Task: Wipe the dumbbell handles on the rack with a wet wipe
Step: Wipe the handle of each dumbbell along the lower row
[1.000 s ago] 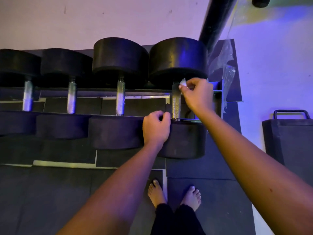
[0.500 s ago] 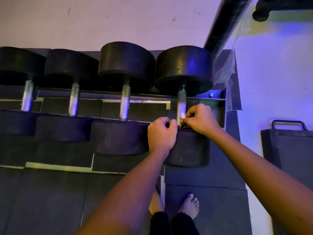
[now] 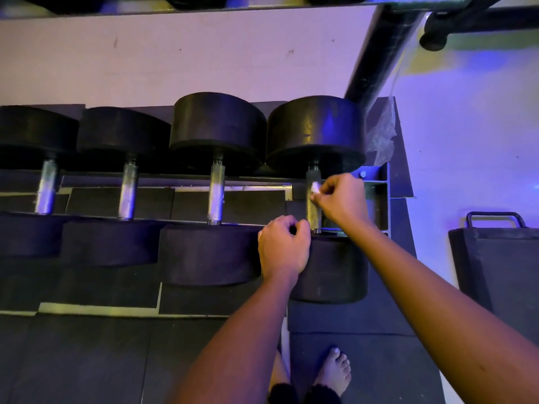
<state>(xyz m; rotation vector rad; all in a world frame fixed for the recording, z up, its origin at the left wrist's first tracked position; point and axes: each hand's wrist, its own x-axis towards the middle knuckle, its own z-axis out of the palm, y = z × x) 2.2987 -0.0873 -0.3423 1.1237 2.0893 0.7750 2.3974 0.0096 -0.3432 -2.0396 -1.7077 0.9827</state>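
Several black dumbbells lie side by side on a low rack point(image 3: 376, 182), each with a knurled metal handle. My right hand point(image 3: 341, 199) pinches a small white wet wipe point(image 3: 315, 188) against the middle of the rightmost dumbbell's handle point(image 3: 313, 212). My left hand point(image 3: 283, 247) is curled over the top edge of that dumbbell's near head point(image 3: 335, 269), gripping it. The third handle point(image 3: 216, 196) and two more handles point(image 3: 128, 193) to the left stand bare.
A black diagonal rack post point(image 3: 376, 56) rises at the upper right, with crumpled clear plastic point(image 3: 383, 135) beside it. A dark box with a metal handle point(image 3: 495, 258) stands on the right. My bare feet point(image 3: 332, 371) are on dark floor mats below.
My right hand has slid the wipe back up from the handle's near end to its middle. My left hand has stayed on the near head. The camera has tilted up.
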